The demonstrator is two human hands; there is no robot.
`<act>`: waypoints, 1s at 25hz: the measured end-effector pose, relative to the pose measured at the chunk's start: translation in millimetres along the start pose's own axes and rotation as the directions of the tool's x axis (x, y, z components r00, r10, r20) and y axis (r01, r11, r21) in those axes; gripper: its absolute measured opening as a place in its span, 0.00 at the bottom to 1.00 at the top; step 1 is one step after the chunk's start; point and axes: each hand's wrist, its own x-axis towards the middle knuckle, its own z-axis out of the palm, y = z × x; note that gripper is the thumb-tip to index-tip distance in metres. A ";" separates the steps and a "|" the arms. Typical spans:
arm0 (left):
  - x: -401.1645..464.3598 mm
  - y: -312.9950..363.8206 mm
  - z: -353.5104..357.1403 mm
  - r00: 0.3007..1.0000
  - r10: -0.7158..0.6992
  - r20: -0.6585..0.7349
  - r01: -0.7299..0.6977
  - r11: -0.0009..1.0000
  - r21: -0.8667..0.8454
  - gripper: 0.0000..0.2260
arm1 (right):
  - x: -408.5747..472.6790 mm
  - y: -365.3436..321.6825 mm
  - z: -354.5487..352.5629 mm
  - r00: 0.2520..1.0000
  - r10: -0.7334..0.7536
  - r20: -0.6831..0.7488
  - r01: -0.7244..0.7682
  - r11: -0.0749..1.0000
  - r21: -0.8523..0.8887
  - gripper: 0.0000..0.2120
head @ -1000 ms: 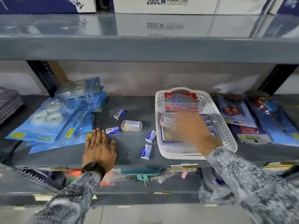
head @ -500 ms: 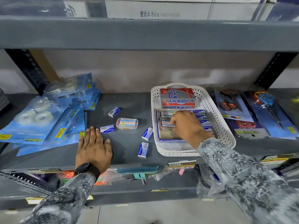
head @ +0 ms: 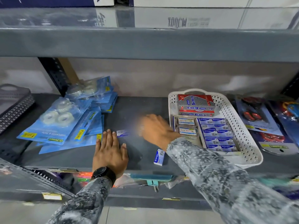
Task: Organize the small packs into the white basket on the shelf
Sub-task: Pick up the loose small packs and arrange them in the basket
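Note:
The white basket stands on the grey shelf, right of the middle. It holds red and silver boxes, clear packs and rows of small blue packs. My right hand, blurred and with fingers spread, hovers over the shelf just left of the basket and hides whatever lies under it. One small blue-and-white pack lies by my left fingertips. Another small pack lies near the front edge. My left hand rests flat on the shelf.
Blue blister packs of tape are piled at the left, and a dark grey basket sits beyond them. Scissors packs lie right of the white basket. The upper shelf beam hangs low overhead.
My right hand has left the basket and swung left over the loose packs on the shelf. The left hand stays flat in place. The view has shifted.

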 end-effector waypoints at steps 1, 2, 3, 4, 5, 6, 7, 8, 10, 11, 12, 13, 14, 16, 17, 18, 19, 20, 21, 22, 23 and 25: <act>0.3 0.3 0.4 1.000 0.003 -0.003 -0.003 1.000 -0.002 0.33 | 1.8 -1.4 4.8 0.999 0.017 0.035 -0.016 1.000 -0.010 0.18; 0.7 0.2 0.7 1.000 0.004 -0.003 -0.004 1.000 -0.005 0.32 | 2.8 -1.6 7.8 0.999 0.027 0.043 -0.027 1.000 -0.013 0.18; 0.7 -0.1 1.0 1.000 0.005 -0.002 -0.005 1.000 -0.007 0.32 | 2.5 -1.7 8.9 0.999 0.031 0.031 -0.031 0.999 -0.015 0.18; 0.7 -0.2 1.3 1.000 0.004 -0.003 -0.004 1.000 -0.007 0.33 | 1.3 -1.7 8.5 1.000 0.027 0.008 -0.027 1.000 -0.011 0.17; 0.9 -0.6 1.5 1.000 0.003 -0.005 -0.003 1.000 -0.006 0.33 | -1.0 -2.1 6.6 0.999 0.021 -0.025 -0.020 1.000 0.010 0.17; 0.9 -1.3 1.5 1.000 0.001 -0.008 -0.001 1.000 -0.005 0.34 | -4.5 -2.9 3.2 0.997 0.018 -0.073 -0.014 0.999 0.052 0.17; 0.5 -0.9 1.5 1.000 0.000 -0.009 0.000 1.000 -0.001 0.34 | -9.7 -3.2 -2.3 0.990 0.027 -0.139 -0.012 0.994 0.105 0.18; -0.1 0.1 1.3 1.000 -0.002 -0.010 0.002 1.000 0.005 0.35 | -16.1 -2.1 -9.1 0.972 0.055 -0.228 -0.019 0.987 0.158 0.20; -0.8 1.2 0.8 1.000 -0.007 -0.012 0.007 1.000 0.013 0.35 | -30.9 6.6 -24.5 0.895 0.179 -0.409 -0.076 0.964 0.255 0.24; -1.1 1.7 0.5 1.000 -0.010 -0.011 0.010 1.000 0.015 0.35 | -39.7 16.4 -32.0 0.850 0.263 -0.456 -0.126 0.943 0.309 0.26; -1.2 1.9 0.1 1.000 -0.011 -0.010 0.011 1.000 0.014 0.35 | -47.6 29.6 -37.7 0.815 0.344 -0.466 -0.182 0.916 0.357 0.28; -1.4 1.7 -0.3 1.000 -0.011 -0.009 0.012 1.000 0.012 0.34 | -55.5 44.1 -40.9 0.798 0.412 -0.439 -0.246 0.889 0.386 0.29; -1.8 2.2 -0.9 1.000 -0.011 -0.006 0.011 1.000 0.009 0.33 | -63.8 58.8 -41.7 0.798 0.465 -0.385 -0.314 0.864 0.392 0.29; -2.2 2.5 -1.7 1.000 -0.015 -0.002 0.015 1.000 0.011 0.33 | -78.2 79.4 -35.2 0.819 0.524 -0.233 -0.440 0.835 0.331 0.30; -2.0 2.5 -1.7 1.000 -0.015 -0.002 0.016 1.000 0.013 0.33 | -83.6 84.0 -29.3 0.831 0.533 -0.157 -0.480 0.832 0.279 0.30; -1.6 2.4 -1.3 1.000 -0.014 -0.002 0.014 1.000 0.016 0.32 | -87.4 85.7 -22.6 0.841 0.531 -0.102 -0.499 0.835 0.230 0.30; -1.1 2.2 -0.8 1.000 -0.012 0.000 0.012 1.000 0.018 0.31 | -89.8 85.8 -16.8 0.849 0.523 -0.075 -0.501 0.843 0.196 0.31; -0.9 1.9 -0.3 1.000 -0.011 0.003 0.011 1.000 0.019 0.31 | -90.8 85.3 -12.8 0.855 0.514 -0.071 -0.496 0.850 0.175 0.31; -0.7 1.8 0.2 1.000 -0.011 0.005 0.011 1.000 0.020 0.31 | -91.3 85.4 -10.5 0.858 0.507 -0.079 -0.491 0.856 0.164 0.31; -0.5 1.7 0.3 1.000 -0.013 0.006 0.012 1.000 0.024 0.31 | -91.5 85.9 -10.0 0.860 0.504 -0.084 -0.488 0.858 0.159 0.31; -0.6 1.9 0.3 1.000 -0.014 0.007 0.014 0.999 0.031 0.32 | -92.4 86.5 -10.3 0.859 0.505 -0.082 -0.489 0.857 0.165 0.30; -0.7 2.5 -0.4 1.000 -0.013 0.002 0.013 0.999 0.036 0.34 | -95.4 87.0 -13.4 0.852 0.515 -0.096 -0.489 0.848 0.204 0.28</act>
